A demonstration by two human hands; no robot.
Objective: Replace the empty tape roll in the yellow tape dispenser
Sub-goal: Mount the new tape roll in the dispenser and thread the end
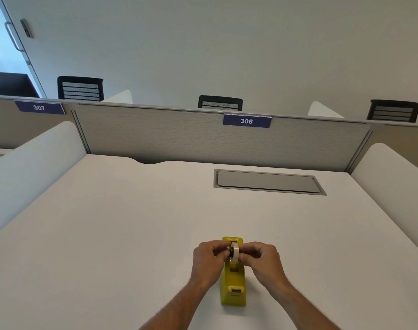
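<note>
your forearms reached over the white desk (108,222).
your left hand (206,259) and right hand (260,260) pinched the tape roll (235,250) shut above the yellow tape dispenser (233,285).

White counter (131,222)
A yellow dispenser (233,290) stands on its near middle; a grey hatch (267,181) sits flush far right.

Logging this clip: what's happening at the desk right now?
A person is working on a yellow dispenser that stands on a white desk. The left hand and right hand pinch a tape roll with a black hub from either side, holding it over the dispenser's cradle. Whether it is seated cannot be told.
</note>
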